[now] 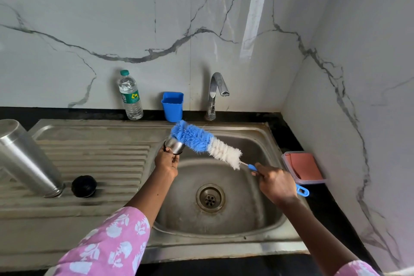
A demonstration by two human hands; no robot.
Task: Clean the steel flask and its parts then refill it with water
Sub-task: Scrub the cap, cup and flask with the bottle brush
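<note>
Left hand grips the small steel flask cup; right hand holds the blue-and-white bristle bottle brush against it. Tall steel flask body and round black stopper lie on the drainboard; rinsing and refilling seemingly remain.

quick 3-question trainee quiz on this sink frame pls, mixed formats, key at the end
1. True or false: the bottle brush is held by the left hand.
2. Multiple choice: where is the steel flask body? A) upside down on the draining board, B) in the sink basin, C) under the tap.
3. Fill in: the black stopper sits beside the flask's ____.

Key
1. False: the right hand grips the brush handle, while the left holds the small steel cup.
2. A: it stands mouth down on the draining board, left of the basin.
3. mouth.
</note>
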